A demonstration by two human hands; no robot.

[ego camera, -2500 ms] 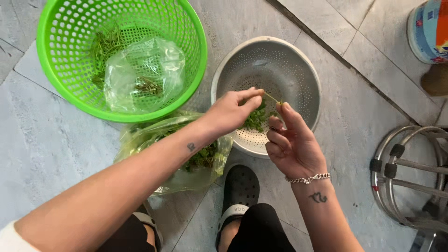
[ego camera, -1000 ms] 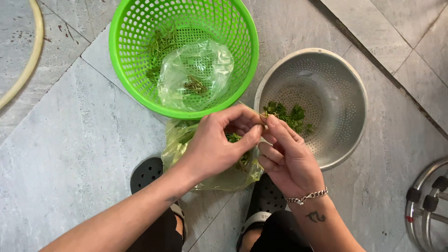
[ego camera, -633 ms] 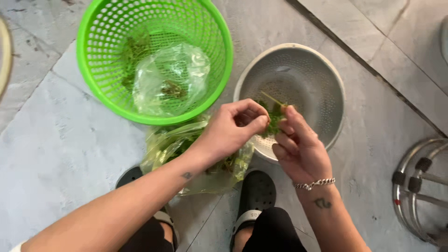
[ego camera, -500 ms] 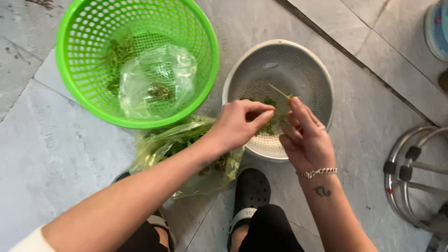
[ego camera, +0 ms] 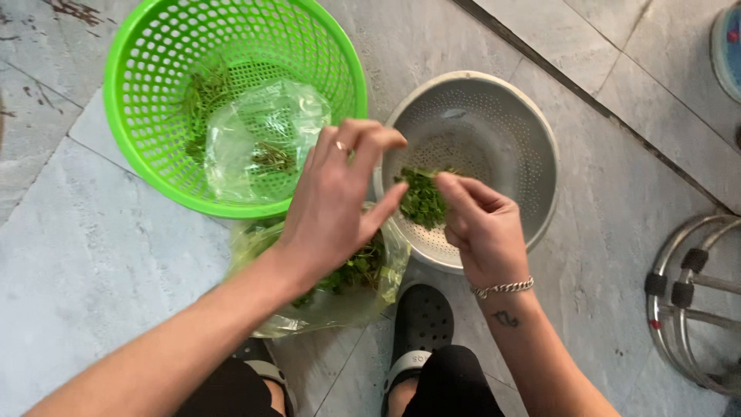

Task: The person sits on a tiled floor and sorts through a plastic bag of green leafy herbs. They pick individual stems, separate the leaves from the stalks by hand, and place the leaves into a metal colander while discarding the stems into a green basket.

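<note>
Floor: grey stone tiles (ego camera: 93,255) with dark seams, seen from above, carry every item in the frame.
Left hand: the left hand (ego camera: 340,205) hovers between the two vessels, fingers loosely spread and curved, a ring on one finger; its grip holds nothing that can be made out.
Right hand: the right hand (ego camera: 482,228), a chain bracelet at the wrist, has its fingertips pressed together in a pinch on a sprig of the green herbs (ego camera: 423,202) at the near edge of the colander.
Metal colander: a round perforated steel colander (ego camera: 502,123) sits on the floor at right, the small heap of herbs lying against its near wall.
Green basket: a bright green plastic basket (ego camera: 139,85) stands just left of the colander, holding a crumpled clear plastic bag (ego camera: 258,147) and loose stems.
Herb bag: a second clear bag of greens (ego camera: 347,286) lies on the floor under the left wrist, by a black clog (ego camera: 421,324).
Right edge: curved metal tubing (ego camera: 679,301) stands well apart.
</note>
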